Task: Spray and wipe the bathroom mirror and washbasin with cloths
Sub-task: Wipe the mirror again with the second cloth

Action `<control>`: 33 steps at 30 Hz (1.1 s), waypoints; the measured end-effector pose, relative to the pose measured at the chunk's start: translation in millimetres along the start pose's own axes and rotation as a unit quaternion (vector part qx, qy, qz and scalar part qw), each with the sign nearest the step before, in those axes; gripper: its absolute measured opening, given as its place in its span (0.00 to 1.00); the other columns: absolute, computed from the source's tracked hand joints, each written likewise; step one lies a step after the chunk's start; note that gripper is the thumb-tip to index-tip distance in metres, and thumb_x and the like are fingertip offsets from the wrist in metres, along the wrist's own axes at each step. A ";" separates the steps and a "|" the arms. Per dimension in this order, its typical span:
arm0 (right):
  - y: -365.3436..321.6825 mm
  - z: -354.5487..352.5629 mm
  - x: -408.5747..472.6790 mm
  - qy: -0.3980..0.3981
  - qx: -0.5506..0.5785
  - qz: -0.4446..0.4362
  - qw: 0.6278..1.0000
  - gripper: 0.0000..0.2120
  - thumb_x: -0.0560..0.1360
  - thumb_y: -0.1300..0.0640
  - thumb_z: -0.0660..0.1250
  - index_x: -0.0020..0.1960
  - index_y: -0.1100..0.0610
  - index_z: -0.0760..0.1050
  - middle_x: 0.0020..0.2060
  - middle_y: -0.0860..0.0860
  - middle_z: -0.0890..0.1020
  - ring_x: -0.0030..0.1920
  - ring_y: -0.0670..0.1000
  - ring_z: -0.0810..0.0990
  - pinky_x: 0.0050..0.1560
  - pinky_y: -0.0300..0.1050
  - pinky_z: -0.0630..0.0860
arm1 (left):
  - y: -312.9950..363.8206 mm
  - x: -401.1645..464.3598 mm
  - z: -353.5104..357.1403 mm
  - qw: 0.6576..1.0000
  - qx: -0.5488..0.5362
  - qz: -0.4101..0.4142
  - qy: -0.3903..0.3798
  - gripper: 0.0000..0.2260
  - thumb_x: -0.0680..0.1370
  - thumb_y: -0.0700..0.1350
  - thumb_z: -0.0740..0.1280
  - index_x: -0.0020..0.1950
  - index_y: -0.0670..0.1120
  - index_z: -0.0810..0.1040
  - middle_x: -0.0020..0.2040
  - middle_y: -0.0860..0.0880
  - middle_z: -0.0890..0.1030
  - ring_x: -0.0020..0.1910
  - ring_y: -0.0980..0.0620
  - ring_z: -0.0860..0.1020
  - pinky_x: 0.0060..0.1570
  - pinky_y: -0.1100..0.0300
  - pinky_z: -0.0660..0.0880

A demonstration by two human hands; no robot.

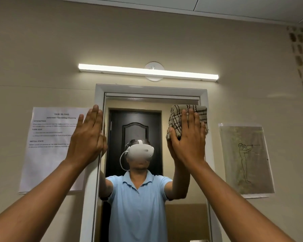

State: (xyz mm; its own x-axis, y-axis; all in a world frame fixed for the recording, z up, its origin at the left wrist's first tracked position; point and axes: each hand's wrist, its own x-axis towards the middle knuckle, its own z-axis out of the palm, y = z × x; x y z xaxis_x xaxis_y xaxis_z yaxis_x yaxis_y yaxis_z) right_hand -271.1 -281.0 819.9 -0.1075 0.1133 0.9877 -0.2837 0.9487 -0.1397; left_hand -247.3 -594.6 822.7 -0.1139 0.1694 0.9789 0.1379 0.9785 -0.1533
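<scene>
Checked cloth (pixel 184 117) lies flat on the upper right of the mirror (pixel 138 119), under our right hand (pixel 187 137), fingers straight, pressing. Glass runs tall, mostly below and left of that hand. Left hand (pixel 87 135), open-palmed, braces the mirror's left frame edge.

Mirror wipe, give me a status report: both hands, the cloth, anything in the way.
Right hand flat, pressing checked cloth on mirror, upper right. Left hand open, braced on mirror's left frame edge. Nothing blocking the glass.
</scene>
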 end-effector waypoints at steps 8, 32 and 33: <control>-56.2 18.7 9.3 -0.008 -0.001 -0.047 0.999 0.35 0.78 0.38 0.47 0.80 0.51 0.42 0.80 0.53 0.46 0.79 0.53 0.43 0.77 0.58 0.45 | -3.4 -2.9 3.5 1.000 -0.017 0.000 -0.002 0.32 0.76 0.48 0.50 0.80 0.42 0.49 0.80 0.44 0.49 0.79 0.47 0.48 0.78 0.49 0.46; -152.3 40.4 -9.7 -0.060 -0.006 -0.283 0.957 0.35 0.77 0.37 0.47 0.79 0.54 0.52 0.79 0.55 0.53 0.79 0.55 0.49 0.77 0.59 0.44 | -11.4 -23.3 11.6 0.997 -0.068 0.023 0.003 0.28 0.81 0.45 0.50 0.80 0.42 0.47 0.81 0.44 0.47 0.80 0.50 0.46 0.77 0.45 0.47; -150.1 39.5 -15.2 -0.059 -0.004 -0.287 0.956 0.35 0.77 0.38 0.49 0.79 0.54 0.52 0.79 0.55 0.54 0.79 0.55 0.49 0.77 0.59 0.44 | -11.6 -27.6 10.8 0.998 -0.059 0.027 -0.002 0.28 0.81 0.46 0.50 0.80 0.41 0.47 0.80 0.43 0.48 0.80 0.50 0.46 0.77 0.45 0.48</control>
State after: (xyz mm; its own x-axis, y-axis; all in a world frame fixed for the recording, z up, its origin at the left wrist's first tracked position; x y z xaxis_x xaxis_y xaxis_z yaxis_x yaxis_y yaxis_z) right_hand -264.5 -436.7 823.1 -0.0441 -0.4606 0.8865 -0.3209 0.8469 0.4241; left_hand -256.4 -609.4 796.1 -0.1078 0.2230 0.9688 0.2585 0.9473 -0.1893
